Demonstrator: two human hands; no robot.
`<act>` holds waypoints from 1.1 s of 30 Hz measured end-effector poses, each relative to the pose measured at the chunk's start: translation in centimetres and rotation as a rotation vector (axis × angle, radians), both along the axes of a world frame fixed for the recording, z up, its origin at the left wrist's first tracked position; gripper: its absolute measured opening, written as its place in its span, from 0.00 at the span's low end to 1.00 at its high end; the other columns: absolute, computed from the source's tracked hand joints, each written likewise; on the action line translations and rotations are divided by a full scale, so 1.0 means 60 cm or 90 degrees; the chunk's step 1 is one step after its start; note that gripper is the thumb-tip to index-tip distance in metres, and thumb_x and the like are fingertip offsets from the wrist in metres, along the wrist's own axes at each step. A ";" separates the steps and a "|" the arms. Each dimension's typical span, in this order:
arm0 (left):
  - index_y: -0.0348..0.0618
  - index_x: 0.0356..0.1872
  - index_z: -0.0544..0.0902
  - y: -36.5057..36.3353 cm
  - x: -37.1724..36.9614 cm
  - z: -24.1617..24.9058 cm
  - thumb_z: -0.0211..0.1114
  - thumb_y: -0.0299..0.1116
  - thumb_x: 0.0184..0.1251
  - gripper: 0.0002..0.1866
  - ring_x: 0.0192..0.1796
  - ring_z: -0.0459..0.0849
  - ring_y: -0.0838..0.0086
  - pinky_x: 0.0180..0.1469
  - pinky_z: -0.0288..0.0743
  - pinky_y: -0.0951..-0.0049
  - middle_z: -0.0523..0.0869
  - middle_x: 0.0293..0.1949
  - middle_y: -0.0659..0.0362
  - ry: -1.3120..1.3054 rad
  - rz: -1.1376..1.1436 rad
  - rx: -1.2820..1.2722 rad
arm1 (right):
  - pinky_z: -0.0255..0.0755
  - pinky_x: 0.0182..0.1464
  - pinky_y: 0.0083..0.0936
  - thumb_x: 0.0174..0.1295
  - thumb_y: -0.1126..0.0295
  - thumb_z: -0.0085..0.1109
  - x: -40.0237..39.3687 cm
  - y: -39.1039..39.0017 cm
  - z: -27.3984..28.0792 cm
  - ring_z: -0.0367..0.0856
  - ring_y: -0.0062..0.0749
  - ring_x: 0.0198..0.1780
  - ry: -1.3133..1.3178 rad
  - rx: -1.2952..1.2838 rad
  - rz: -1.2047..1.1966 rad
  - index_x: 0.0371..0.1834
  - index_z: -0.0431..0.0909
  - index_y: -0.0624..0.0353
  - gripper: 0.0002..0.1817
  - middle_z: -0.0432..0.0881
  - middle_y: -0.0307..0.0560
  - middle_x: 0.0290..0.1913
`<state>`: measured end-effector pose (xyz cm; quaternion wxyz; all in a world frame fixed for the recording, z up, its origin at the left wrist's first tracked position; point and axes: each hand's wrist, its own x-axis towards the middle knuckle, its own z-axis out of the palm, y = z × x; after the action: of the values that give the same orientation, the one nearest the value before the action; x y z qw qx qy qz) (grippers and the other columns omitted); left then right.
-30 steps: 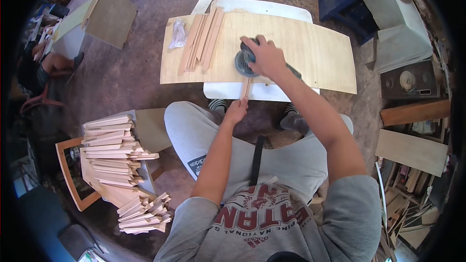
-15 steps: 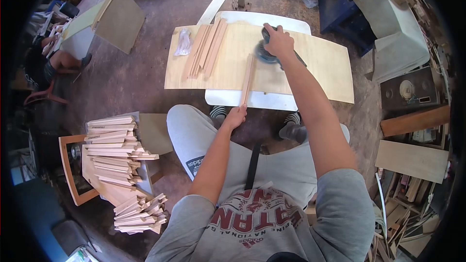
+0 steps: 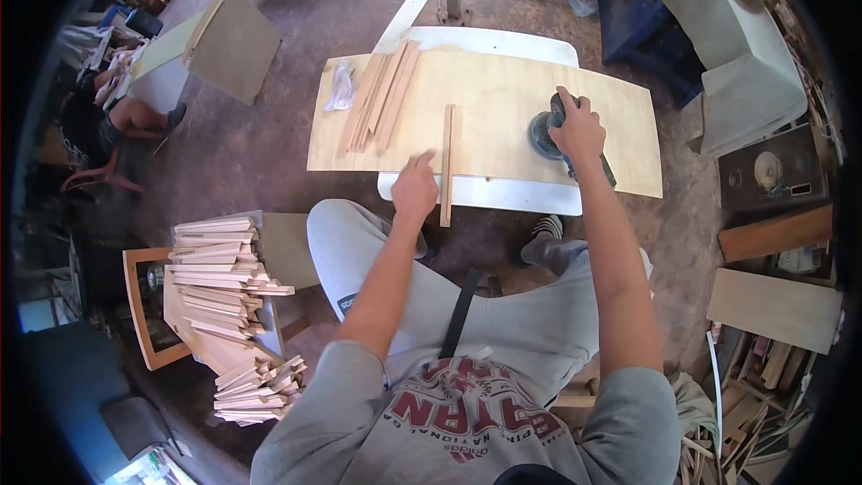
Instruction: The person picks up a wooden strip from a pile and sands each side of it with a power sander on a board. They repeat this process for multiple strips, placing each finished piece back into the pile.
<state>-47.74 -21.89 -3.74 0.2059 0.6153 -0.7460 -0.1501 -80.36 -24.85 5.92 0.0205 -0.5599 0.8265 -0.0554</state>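
Note:
My right hand (image 3: 579,133) is wrapped round a dark power sander (image 3: 544,133), which rests on the pale plywood board (image 3: 503,81) right of its middle. A single wooden strip (image 3: 448,162) lies on the board, its near end sticking out past the front edge. Just left of that strip is my left hand (image 3: 415,187), with its fingers apart and nothing in them. Several more strips (image 3: 382,99) lie side by side on the left part of the board, beside a clear plastic bag (image 3: 341,86).
Stacks of wooden strips (image 3: 215,278) stand at my lower left, near a wooden frame (image 3: 135,305). A seated person (image 3: 126,117) is at the far left beside a panel (image 3: 233,47). A blue table (image 3: 642,36) and a speaker box (image 3: 769,172) are on the right.
My right hand has moved right with the sander, away from the strip. My left hand has let go of the strip and shifted left and up; the strip now lies on the board.

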 end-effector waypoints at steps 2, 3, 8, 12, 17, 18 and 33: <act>0.57 0.59 0.84 -0.050 -0.025 0.004 0.63 0.25 0.63 0.23 0.62 0.82 0.56 0.60 0.77 0.54 0.82 0.64 0.57 -0.054 -0.178 -0.140 | 0.85 0.50 0.44 0.49 0.67 0.73 -0.011 0.010 -0.001 0.85 0.55 0.56 -0.003 -0.008 -0.010 0.76 0.68 0.25 0.46 0.76 0.50 0.68; 0.57 0.58 0.84 -0.079 -0.030 -0.007 0.64 0.24 0.61 0.23 0.68 0.78 0.56 0.64 0.75 0.53 0.78 0.69 0.57 -0.120 -0.263 -0.171 | 0.85 0.50 0.44 0.49 0.67 0.73 -0.017 0.014 0.000 0.85 0.55 0.56 -0.009 -0.007 -0.012 0.76 0.68 0.25 0.47 0.76 0.50 0.68; 0.57 0.52 0.84 -0.164 -0.025 0.013 0.69 0.32 0.64 0.15 0.79 0.65 0.57 0.78 0.61 0.45 0.76 0.72 0.61 -0.386 -0.497 -0.175 | 0.85 0.49 0.45 0.48 0.68 0.73 -0.039 0.034 -0.003 0.84 0.55 0.56 -0.011 -0.023 -0.015 0.76 0.68 0.26 0.47 0.76 0.50 0.67; 0.54 0.50 0.82 -0.143 0.002 0.057 0.63 0.42 0.76 0.09 0.60 0.85 0.56 0.69 0.72 0.44 0.90 0.51 0.57 -0.324 -0.451 -0.108 | 0.85 0.47 0.45 0.48 0.67 0.74 -0.041 0.037 -0.003 0.84 0.55 0.56 -0.016 -0.017 -0.034 0.75 0.68 0.27 0.47 0.77 0.49 0.65; 0.48 0.64 0.78 -0.062 0.046 -0.054 0.57 0.55 0.80 0.25 0.36 0.90 0.52 0.40 0.80 0.54 0.88 0.31 0.46 0.191 -0.096 0.239 | 0.86 0.47 0.46 0.48 0.67 0.74 -0.023 0.033 0.002 0.84 0.56 0.55 -0.012 -0.010 -0.025 0.76 0.67 0.26 0.48 0.77 0.50 0.64; 0.43 0.68 0.76 -0.027 0.032 -0.030 0.58 0.48 0.79 0.25 0.32 0.87 0.67 0.37 0.80 0.66 0.88 0.31 0.51 0.308 0.005 0.397 | 0.86 0.48 0.46 0.48 0.66 0.75 -0.014 0.033 0.003 0.85 0.56 0.55 -0.017 -0.010 -0.008 0.77 0.67 0.26 0.48 0.77 0.50 0.65; 0.39 0.33 0.77 0.103 0.002 -0.116 0.48 0.68 0.80 0.36 0.19 0.75 0.74 0.22 0.74 0.70 0.75 0.20 0.61 0.544 0.115 0.646 | 0.85 0.47 0.47 0.46 0.65 0.78 0.236 0.056 0.022 0.84 0.55 0.54 -0.084 -0.035 0.336 0.75 0.68 0.24 0.48 0.75 0.50 0.66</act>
<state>-47.61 -15.71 -10.70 0.1801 0.5821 -0.3814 -0.6952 -66.23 -21.49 7.24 0.0733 -0.7513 0.6471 -0.1068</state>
